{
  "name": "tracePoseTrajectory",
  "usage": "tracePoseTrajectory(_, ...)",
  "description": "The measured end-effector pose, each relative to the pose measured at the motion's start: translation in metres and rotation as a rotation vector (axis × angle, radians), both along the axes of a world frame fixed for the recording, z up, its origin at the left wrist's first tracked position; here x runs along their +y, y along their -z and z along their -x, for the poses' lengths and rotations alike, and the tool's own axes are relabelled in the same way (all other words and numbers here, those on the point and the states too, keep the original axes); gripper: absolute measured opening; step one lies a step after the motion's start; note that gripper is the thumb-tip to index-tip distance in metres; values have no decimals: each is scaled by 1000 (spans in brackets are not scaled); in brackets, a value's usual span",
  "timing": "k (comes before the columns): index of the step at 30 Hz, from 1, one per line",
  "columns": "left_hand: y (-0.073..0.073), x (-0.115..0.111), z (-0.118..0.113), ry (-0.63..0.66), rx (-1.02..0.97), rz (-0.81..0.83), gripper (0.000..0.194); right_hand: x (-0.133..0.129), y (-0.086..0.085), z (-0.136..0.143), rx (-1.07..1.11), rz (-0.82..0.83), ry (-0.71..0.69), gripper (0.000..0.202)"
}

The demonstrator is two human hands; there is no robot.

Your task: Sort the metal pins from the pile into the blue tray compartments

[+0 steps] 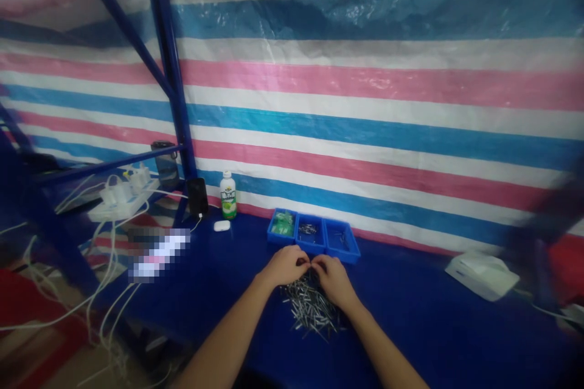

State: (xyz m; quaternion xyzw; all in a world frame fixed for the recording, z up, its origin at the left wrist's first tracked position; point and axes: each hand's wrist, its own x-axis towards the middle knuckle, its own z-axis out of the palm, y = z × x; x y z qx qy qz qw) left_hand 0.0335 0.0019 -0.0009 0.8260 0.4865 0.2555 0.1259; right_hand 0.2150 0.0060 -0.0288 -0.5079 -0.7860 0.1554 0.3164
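A pile of thin silvery metal pieces (314, 310), like rivets or nails, lies on the blue table. Over the pile's far edge, my left hand (287, 266) has its thumb and fingers drawn together in a pinch. My right hand (332, 279) pinches in the same way, its fingertips meeting those of the left. Whatever sits between the fingertips is too small to make out. Just beyond my hands stand three joined blue bins: the left bin (272, 237) holds green plastic packets (283, 223), the middle bin (312, 247) several metal pieces, the right bin (343, 254) a few.
Behind the table (410, 316) hangs striped plastic sheeting (365, 85). Toward the back left are a bottle (229, 197), a white case (222, 226), a phone (198, 196) and a power strip (121, 200) with trailing cables. A white packet (482, 275) lies on the right.
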Motion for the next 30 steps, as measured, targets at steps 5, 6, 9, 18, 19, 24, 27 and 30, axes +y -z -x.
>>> tracePoseTrajectory(5, -2, 5, -1, 21, -64, -23, 19, 1, -4, 0, 146, -37, -23, 21)
tracePoseTrajectory(6, -2, 6, -1, 15, -75, -23, 20, 0, -6, 1, 159, -58, -41, 21)
tracePoseTrajectory(9, -3, 6, -1, 3, -98, -15, 26, -4, -14, 2, 162, -122, -108, 20)
tracePoseTrajectory(18, -11, 0, -5, -18, -146, -47, 38, -13, -22, 0, 229, -158, -192, 32)
tracePoseTrajectory(19, -12, 0, -5, -29, -145, -60, 39, -11, -23, -1, 289, -140, -177, 31)
tracePoseTrajectory(24, -14, 5, 0, -107, -140, -106, 34, 2, -27, -5, 739, 141, -55, 34)
tracePoseTrajectory(27, -15, 5, 3, -135, -120, -93, 31, 6, -28, -11, 979, 315, -23, 38)
tracePoseTrajectory(30, -15, 3, 3, -149, -107, -64, 28, 7, -26, -17, 1100, 443, 61, 41)
